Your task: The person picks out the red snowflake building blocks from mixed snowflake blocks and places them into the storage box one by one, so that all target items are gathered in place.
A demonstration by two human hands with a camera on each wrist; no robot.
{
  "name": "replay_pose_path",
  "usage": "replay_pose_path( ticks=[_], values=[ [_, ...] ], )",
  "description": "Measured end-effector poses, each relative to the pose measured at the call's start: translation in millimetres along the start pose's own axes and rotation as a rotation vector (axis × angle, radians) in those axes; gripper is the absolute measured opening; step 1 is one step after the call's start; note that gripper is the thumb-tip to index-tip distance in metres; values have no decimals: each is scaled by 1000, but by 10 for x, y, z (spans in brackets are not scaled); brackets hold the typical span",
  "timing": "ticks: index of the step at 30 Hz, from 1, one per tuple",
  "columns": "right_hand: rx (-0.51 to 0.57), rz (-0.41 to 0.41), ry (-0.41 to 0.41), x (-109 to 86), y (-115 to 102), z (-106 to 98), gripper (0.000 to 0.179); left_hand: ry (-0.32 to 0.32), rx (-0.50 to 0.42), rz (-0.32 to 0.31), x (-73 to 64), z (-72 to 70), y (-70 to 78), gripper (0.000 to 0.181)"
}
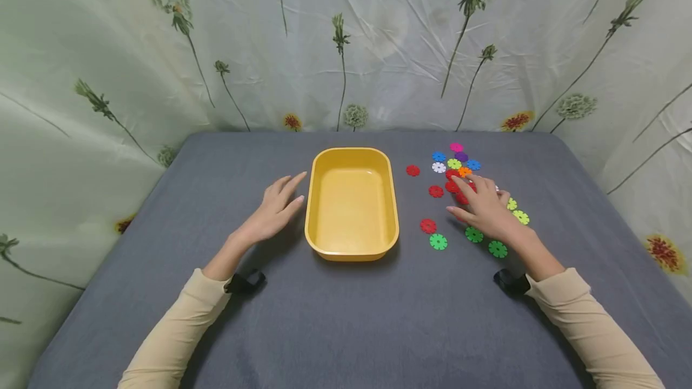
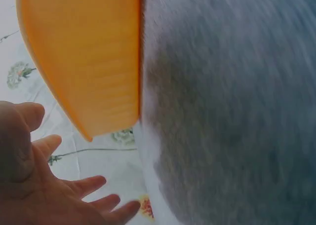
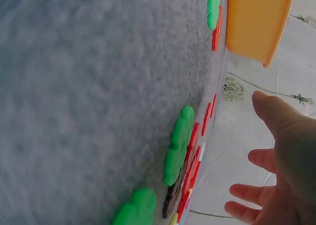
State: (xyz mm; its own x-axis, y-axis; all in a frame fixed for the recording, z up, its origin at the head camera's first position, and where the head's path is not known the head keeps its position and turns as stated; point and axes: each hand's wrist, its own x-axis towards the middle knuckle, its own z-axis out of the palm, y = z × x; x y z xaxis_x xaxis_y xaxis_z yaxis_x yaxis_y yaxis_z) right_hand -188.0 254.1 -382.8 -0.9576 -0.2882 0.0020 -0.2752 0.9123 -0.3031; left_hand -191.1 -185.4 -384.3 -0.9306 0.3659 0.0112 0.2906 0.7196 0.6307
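Note:
A yellow plastic tub (image 1: 352, 254) stands in the middle of the grey-covered table, with nothing inside it. Just left of its wall is my left hand (image 1: 274, 209), fingers spread and holding nothing; the left wrist view shows the palm beside the tub's side (image 2: 89, 52). To the right, my right hand (image 1: 486, 209) hovers over flat notched plastic discs, its fingers loosely extended. Around it lie red discs (image 1: 435, 191), green discs (image 1: 474, 234), blue discs (image 1: 439, 156) and yellow discs (image 1: 521, 217). The hand hides some. In the right wrist view, the fingers are apart from a green disc (image 3: 178, 146).
A red disc (image 1: 428, 226) and a green disc (image 1: 438, 241) lie near the tub's right side. Pink (image 1: 456, 147), purple (image 1: 461, 156) and white (image 1: 438, 167) discs are farther back. A curtain with dandelion prints (image 1: 378, 47) hangs behind the table (image 1: 346, 329).

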Motion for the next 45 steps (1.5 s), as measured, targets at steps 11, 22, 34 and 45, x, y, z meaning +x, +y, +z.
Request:
replay_pose_path(
  ticks=[11, 22, 34, 45],
  values=[
    [72, -232, 124, 9, -65, 107, 43, -42, -325, -8, 20, 118, 70, 57],
    [190, -194, -66, 38, -155, 159, 45, -114, -539, 44, 50, 188, 23, 58],
    [215, -216, -96, 27, -263, 206, 39, -132, -557, 55, 105, 281, 49, 56],
    [233, -219, -86, 36, -307, 217, 32, -86, -568, 48, 108, 403, 85, 55]
  ],
)
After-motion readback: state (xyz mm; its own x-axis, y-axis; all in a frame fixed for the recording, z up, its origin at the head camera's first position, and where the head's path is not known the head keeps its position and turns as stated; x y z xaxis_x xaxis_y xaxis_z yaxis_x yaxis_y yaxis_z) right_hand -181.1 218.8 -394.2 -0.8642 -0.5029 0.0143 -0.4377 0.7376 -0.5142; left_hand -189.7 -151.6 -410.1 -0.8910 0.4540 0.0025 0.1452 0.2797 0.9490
